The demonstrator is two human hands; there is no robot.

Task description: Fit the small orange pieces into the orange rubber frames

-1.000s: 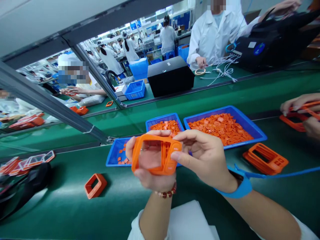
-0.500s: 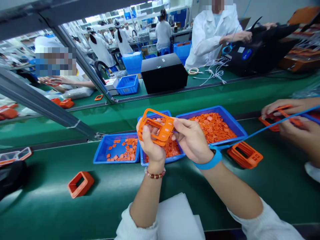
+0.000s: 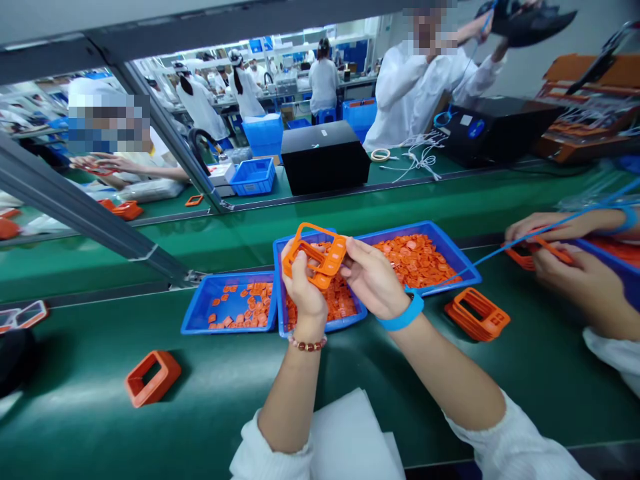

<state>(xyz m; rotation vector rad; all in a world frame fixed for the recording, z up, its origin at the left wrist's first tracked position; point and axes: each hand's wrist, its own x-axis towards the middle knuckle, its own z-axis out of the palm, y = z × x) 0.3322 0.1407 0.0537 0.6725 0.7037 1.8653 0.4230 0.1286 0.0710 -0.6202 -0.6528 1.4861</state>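
Note:
Both my hands hold an orange plastic frame, which has a large window and a strip of small cut-outs. My left hand is wrapped round its lower left, the thumb across the front. The fingers of my right hand pinch its right edge. A second orange frame seems to lie behind it in my left hand, partly covered. Below the hands is a blue bin of small orange pieces. A left bin has fewer pieces, and a right bin is heaped with them.
A stack of orange frames stands on the green bench at right, another stack at left. White foam sheets lie at the front. A co-worker's hands hold orange frames at right. A blue cord crosses there. A metal post slants at left.
The view has shifted slightly, moving the bench items a little left and down. My hands keep hold of the orange frame. The person opposite has lifted a black object off the black box.

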